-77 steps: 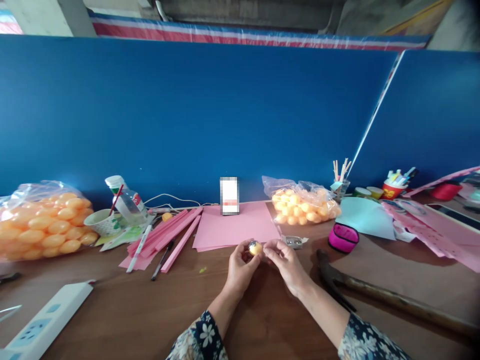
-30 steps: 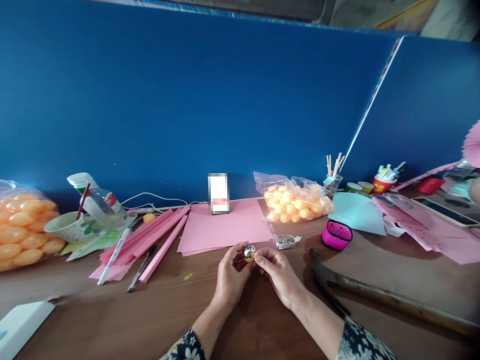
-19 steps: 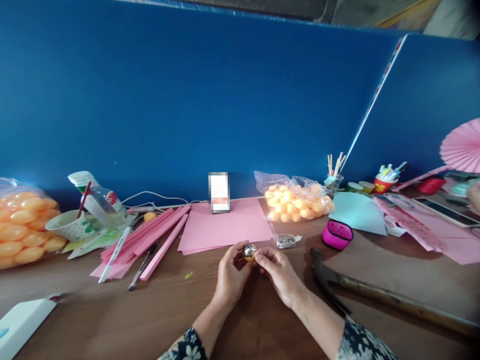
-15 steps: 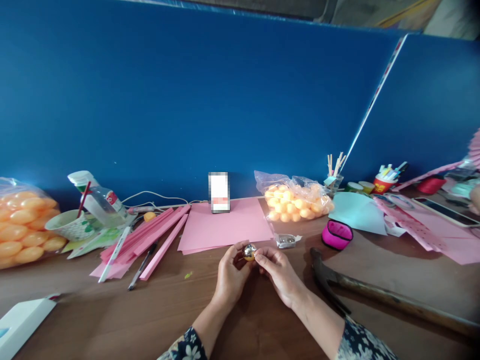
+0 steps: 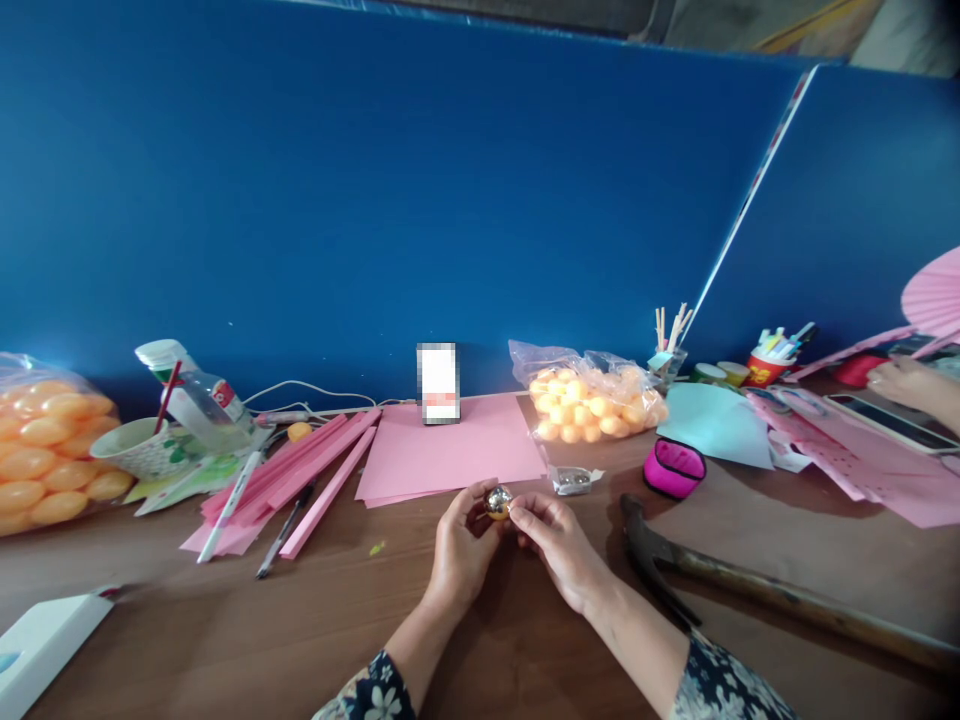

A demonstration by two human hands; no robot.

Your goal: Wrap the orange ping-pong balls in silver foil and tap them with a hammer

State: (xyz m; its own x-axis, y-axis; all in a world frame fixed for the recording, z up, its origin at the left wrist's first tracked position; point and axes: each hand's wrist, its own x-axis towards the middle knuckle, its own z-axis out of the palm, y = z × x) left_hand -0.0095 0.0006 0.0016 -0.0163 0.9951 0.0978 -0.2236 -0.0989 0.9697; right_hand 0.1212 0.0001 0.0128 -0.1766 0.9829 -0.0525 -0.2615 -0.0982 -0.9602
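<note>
A small shiny metallic ball [image 5: 498, 503] is between my two hands, just in front of the pink paper sheets [image 5: 457, 450]. The fingers of my left hand [image 5: 463, 545] are curled round its left side. From the right, my right hand [image 5: 556, 545] pinches at the ball's edge with thumb and fingers; whether it grips the ball itself or a small part on it is too small to tell. A small clear packet [image 5: 574, 481] lies just beyond my right hand.
A hammer [image 5: 787, 600] lies at the right, near a magenta band [image 5: 674, 470]. Bags of orange balls [image 5: 581, 405] stand at the back and far left. Pink strips [image 5: 300, 465] and pens lie left. Another person's hand [image 5: 911, 385] is at the far right.
My hands and the ball have hardly moved. At the far right, the other person's hand has come further into view by the red spool, and more of a pink paper fan shows.
</note>
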